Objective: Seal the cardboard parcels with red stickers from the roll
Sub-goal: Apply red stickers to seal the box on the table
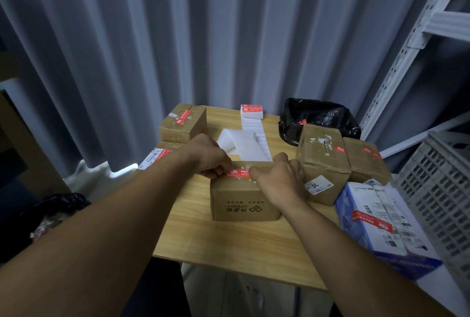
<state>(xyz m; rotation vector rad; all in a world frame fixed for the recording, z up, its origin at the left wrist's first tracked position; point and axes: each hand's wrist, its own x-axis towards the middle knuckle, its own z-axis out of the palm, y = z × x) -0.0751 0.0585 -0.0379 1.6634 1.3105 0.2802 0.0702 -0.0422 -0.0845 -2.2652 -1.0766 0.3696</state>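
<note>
**Wooden table (229,240), grey curtain (178,36) behind: sealing under way**

Dead centre on the table: cardboard parcel (244,204), with red sticker (237,173) along the near edge of its top, long axis 9 to 3 o'clock. Pinched at the 9 o'clock end in the curled, narrow fingers of the left hand (206,155). Touched at the 3 o'clock end by the outstretched forefinger of the right hand (279,179), remainder resting on the lid. Both equally near. Probably calls for smoothing outward along that axis. At 12 o'clock, spent backing strip (244,143) and sticker roll (251,111). At 10 and 2, stickered parcels (181,123) (323,161). At 4, blue-and-white box (376,225).
</note>
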